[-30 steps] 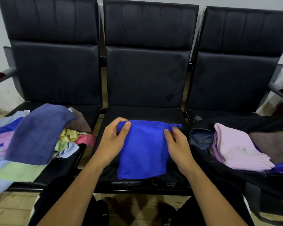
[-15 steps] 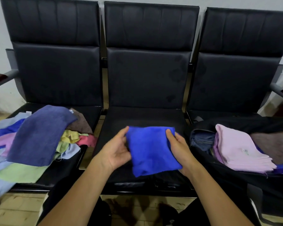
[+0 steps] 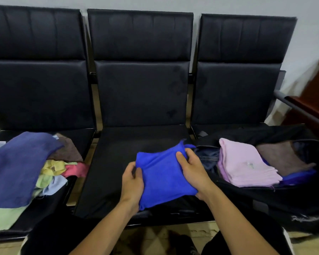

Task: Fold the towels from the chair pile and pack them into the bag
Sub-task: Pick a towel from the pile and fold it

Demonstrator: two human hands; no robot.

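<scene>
The open black fabric bag (image 3: pixel 265 199) on the right seat holds folded pale pink towels (image 3: pixel 245 162); the folded bright blue towel (image 3: pixel 164 173), clamped between left hand (image 3: pixel 132 183) and right hand (image 3: pixel 193 172), has shifted bagward; a loose multicoloured towel pile (image 3: pixel 26 172) fills the left seat.

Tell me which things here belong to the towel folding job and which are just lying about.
Part of the job:
blue towel, gripped by left hand and right hand
towel pile
black bag
folded pink towels in it

Just there:
wooden furniture at the right edge
</scene>
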